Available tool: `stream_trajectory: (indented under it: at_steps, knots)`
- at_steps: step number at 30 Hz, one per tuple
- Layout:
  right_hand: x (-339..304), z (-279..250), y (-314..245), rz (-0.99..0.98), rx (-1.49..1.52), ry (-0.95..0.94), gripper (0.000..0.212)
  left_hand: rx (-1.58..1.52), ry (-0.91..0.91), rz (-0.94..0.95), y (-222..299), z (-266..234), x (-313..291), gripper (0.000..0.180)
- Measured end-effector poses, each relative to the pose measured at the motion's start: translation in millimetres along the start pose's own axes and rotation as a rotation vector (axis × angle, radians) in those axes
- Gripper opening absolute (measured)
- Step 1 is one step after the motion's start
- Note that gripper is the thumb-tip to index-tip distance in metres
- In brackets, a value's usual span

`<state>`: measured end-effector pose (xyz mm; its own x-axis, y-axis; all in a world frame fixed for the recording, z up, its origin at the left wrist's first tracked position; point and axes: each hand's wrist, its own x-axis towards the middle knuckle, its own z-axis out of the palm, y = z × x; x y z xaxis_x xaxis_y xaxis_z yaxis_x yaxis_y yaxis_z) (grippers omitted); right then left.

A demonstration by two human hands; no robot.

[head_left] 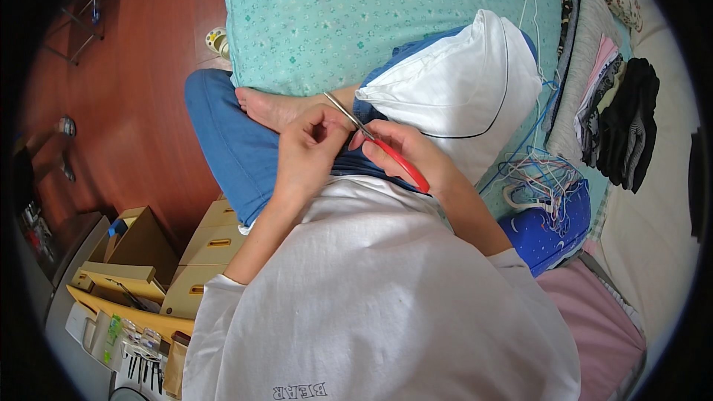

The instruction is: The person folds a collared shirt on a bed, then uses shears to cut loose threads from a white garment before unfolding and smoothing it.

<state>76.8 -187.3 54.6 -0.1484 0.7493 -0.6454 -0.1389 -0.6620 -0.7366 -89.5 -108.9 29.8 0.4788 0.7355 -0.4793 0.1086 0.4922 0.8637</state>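
Note:
Red-handled scissors [407, 168] are in my right hand [412, 150], their narrow metal blades slanting up and to the left. My left hand [312, 141] is closed just left of the blades, thumb and fingers drawn together in a pinch. Whatever lies between those fingertips is too small to make out. Both hands are over my lap, in front of my bare foot [271, 108]. A white cloth with a thin dark line [464, 78] drapes over my bent right knee, beside my right hand.
I sit on a bed with a mint-green patterned sheet [312, 22]. At right lie tangled wire hangers [546, 182], a dark blue item with white moons [538, 234] and folded clothes [631, 122]. Wooden drawers [212, 245] stand lower left. A person's feet [67, 130] show at far left.

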Motion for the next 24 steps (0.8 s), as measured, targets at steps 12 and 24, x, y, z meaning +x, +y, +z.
stream_trajectory:
  at_steps: [12,24]
  knots:
    - [-73.8,-61.5,-5.8,-0.43,0.309,0.188,0.052,0.611,0.808,0.312,74.1,-309.3,89.2,0.031]
    - [-108.0,-90.1,-20.2,-0.362,0.151,0.765,0.027,0.644,0.038,0.376,23.1,-172.1,92.4,0.043]
